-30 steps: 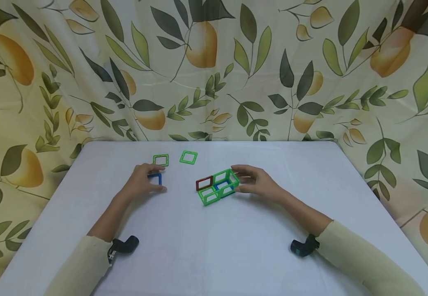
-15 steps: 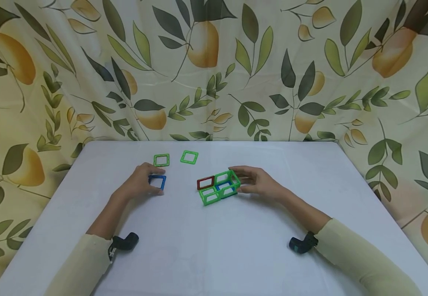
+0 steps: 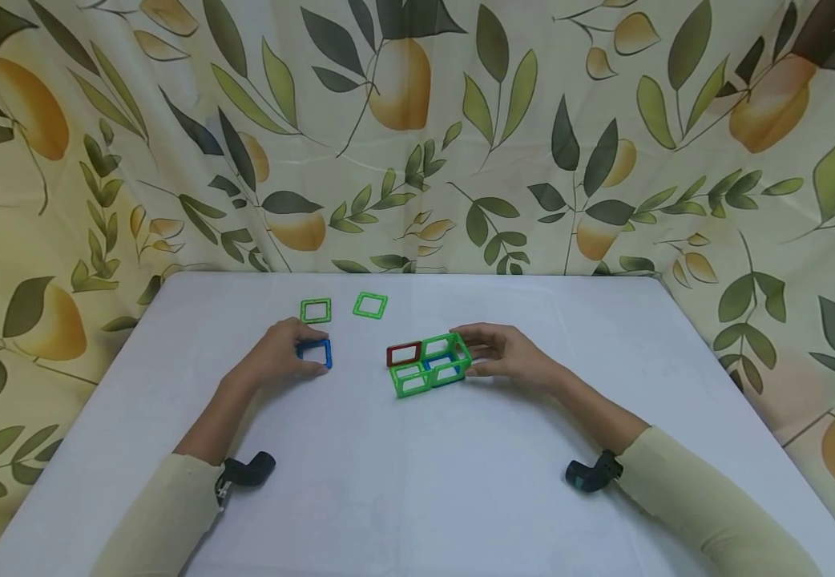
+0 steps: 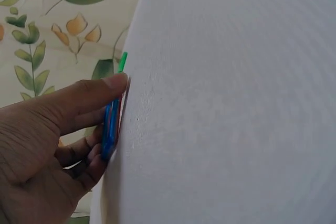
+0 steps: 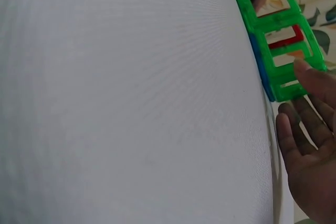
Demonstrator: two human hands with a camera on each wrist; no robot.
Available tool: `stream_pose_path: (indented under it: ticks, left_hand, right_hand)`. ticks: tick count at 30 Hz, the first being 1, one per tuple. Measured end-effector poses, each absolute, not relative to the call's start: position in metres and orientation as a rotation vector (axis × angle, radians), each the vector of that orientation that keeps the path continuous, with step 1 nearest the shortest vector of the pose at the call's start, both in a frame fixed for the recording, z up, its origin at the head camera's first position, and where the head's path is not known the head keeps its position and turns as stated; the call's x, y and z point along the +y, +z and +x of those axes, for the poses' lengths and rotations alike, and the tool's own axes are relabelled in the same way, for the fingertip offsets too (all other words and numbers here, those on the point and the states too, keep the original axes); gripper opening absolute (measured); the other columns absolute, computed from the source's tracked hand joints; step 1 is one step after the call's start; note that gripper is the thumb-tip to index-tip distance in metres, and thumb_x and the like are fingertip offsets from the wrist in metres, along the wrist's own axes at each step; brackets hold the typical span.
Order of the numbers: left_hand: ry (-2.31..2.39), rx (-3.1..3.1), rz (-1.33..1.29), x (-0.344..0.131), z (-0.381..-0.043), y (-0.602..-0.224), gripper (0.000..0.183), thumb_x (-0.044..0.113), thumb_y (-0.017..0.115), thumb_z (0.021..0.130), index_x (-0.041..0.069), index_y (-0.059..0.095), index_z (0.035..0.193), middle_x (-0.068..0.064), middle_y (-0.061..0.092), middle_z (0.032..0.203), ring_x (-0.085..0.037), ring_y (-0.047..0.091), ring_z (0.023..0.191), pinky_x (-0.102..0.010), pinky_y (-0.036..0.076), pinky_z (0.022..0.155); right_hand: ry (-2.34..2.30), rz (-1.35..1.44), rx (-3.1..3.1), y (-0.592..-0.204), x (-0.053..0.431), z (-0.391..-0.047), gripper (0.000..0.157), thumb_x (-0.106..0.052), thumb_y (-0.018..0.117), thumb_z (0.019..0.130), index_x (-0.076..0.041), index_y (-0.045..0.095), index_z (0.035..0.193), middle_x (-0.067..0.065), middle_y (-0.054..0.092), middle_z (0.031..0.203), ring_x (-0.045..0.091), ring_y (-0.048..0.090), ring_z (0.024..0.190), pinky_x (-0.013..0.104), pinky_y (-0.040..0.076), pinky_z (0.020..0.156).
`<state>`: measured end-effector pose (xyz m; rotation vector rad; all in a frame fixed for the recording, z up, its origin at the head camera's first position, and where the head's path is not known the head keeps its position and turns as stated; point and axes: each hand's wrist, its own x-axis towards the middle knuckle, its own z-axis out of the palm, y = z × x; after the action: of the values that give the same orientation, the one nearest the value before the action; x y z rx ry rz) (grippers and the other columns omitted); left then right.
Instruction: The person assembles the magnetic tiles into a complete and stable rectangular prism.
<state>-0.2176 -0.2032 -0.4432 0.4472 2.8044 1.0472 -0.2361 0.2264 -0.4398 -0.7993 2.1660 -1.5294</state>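
Note:
My left hand (image 3: 276, 353) pinches a blue square magnetic tile (image 3: 329, 353) between thumb and fingers, left of the table's middle. Seen edge-on in the left wrist view, this blue tile (image 4: 111, 135) stands close to the tabletop. To its right is a joined frame of magnetic tiles (image 3: 428, 375), mostly green, with a red tile (image 3: 405, 345) at its back left and blue low down. Around the right end of that frame my right hand (image 3: 507, 357) has its thumb in front and fingers behind. The right wrist view shows the thumb against the green frame (image 5: 260, 23).
Two loose green square tiles (image 3: 316, 301) (image 3: 373, 295) lie flat behind my left hand, towards the back edge. A white cloth covers the table (image 3: 417, 473). Behind it hangs a curtain (image 3: 417, 176) with a fruit and leaf print. Each wrist carries a black camera (image 3: 252, 470).
My left hand has shifted slightly to the right with the blue tile, which shows more fully beyond the fingers. My right hand and the joined frame stay nearly where they were.

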Motion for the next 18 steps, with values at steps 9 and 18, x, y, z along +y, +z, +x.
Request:
stream_pose_path:
  ticks: [9, 18]
  left_hand:
    - [1.150, 2.790, 0.463, -0.194, -0.220, -0.441, 0.058, 0.019, 0.092, 0.081, -0.004, 0.071, 0.130, -0.015, 0.067, 0.118, -0.031, 0.062, 0.106, -0.047, 0.054, 0.094]
    - [1.277, 2.786, 0.559, -0.185, -0.221, -0.441, 0.055, 0.019, 0.093, 0.080, -0.003, 0.071, 0.125, -0.013, 0.068, 0.110, -0.029, 0.063, 0.102, -0.047, 0.056, 0.095]
  right_hand:
    - [-1.581, -0.781, 2.158, -0.441, 0.228, -0.236, 0.063, 0.003, 0.084, 0.087, 0.000, 0.058, 0.145, 0.019, 0.061, 0.143, 0.038, 0.061, 0.128, 0.038, 0.054, 0.102]
    - [-1.562, -0.748, 2.221, -0.440, 0.228, -0.234, 0.064, 0.001, 0.086, 0.086, -0.001, 0.058, 0.144, 0.018, 0.061, 0.142, 0.037, 0.063, 0.125, 0.043, 0.053, 0.104]
